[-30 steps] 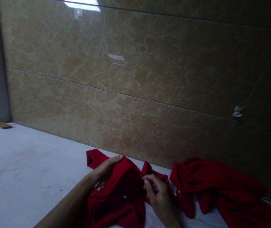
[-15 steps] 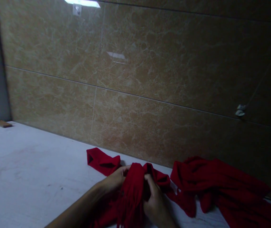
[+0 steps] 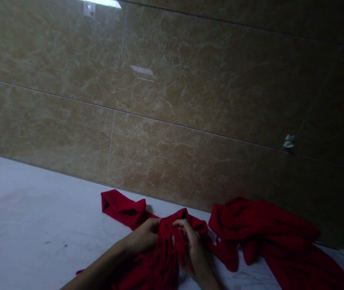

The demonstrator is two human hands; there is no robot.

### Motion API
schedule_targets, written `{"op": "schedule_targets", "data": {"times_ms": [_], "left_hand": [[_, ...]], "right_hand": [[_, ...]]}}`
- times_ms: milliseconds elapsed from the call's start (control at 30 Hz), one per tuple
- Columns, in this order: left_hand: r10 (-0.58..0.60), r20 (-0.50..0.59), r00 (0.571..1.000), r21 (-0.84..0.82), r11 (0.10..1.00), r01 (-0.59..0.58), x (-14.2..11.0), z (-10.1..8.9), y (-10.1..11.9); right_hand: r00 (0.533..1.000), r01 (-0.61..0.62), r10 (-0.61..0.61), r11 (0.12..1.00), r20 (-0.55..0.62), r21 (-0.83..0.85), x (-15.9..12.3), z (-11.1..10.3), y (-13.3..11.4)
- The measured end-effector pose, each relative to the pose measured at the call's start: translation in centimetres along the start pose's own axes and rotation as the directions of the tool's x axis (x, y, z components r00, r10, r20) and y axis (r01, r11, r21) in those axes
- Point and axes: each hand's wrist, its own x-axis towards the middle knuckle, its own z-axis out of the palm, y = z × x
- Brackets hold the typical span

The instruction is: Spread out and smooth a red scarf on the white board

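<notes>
Here, both hands pinch the fringed red cloth (fingers curled, partly closed) above the white surface

The left forearm slants up from the lower edge of the view to a bent wrist, and the left hand reaches inward with its fingers curled and partly hidden. The right hand, just beside it, rises from the bottom with its back outward, the index finger bent over toward the left hand and the other fingers mostly out of sight.
</notes>
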Motion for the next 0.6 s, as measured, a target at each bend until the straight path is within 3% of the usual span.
{"op": "schedule_targets", "data": {"times_ms": [100,167,233,300,367,433,500,600], "left_hand": [[0.021,-0.024,0.999,0.129,0.991,-0.018,0.0,-0.3,0.2],[0.022,-0.028,0.999,0.182,0.983,-0.017,-0.1,-0.4,0.3],[0.009,-0.021,1.0,0.194,0.981,-0.005,-0.1,-0.5,0.4],[-0.003,-0.024,1.0,0.192,0.981,0.008,-0.2,-0.6,0.2],[-0.015,-0.031,0.999,0.188,0.982,0.02,-0.3,-0.6,0.1],[-0.031,-0.03,0.999,0.172,0.984,0.036,-0.4,-0.4,0.0],[-0.047,-0.014,0.999,0.148,0.988,0.049,-0.5,0.0,0.0],[-0.043,-0.016,0.999,0.063,0.997,0.044,-0.5,0.3,-0.1]], "right_hand": [[0.978,0.13,-0.115,0.988,0.172,-0.079,0.7,-1.8,-1.0],[0.984,0.148,-0.111,0.943,0.137,-0.299,1.3,-3.3,-0.7],[0.998,0.058,-0.053,0.805,0.026,-0.591,1.7,-5.3,0.4],[0.995,-0.096,0.052,0.573,-0.081,-0.814,1.9,-8.0,1.9],[0.975,-0.183,0.184,0.33,-0.128,-0.926,1.8,-11.5,3.2],[0.938,-0.188,0.321,0.161,-0.129,-0.969,1.4,-15.4,4.0],[0.91,-0.181,0.393,0.089,-0.132,-0.979,1.0,-19.2,4.1],[0.884,-0.214,0.437,0.056,-0.169,-0.975,0.3,-23.4,3.5]]}}
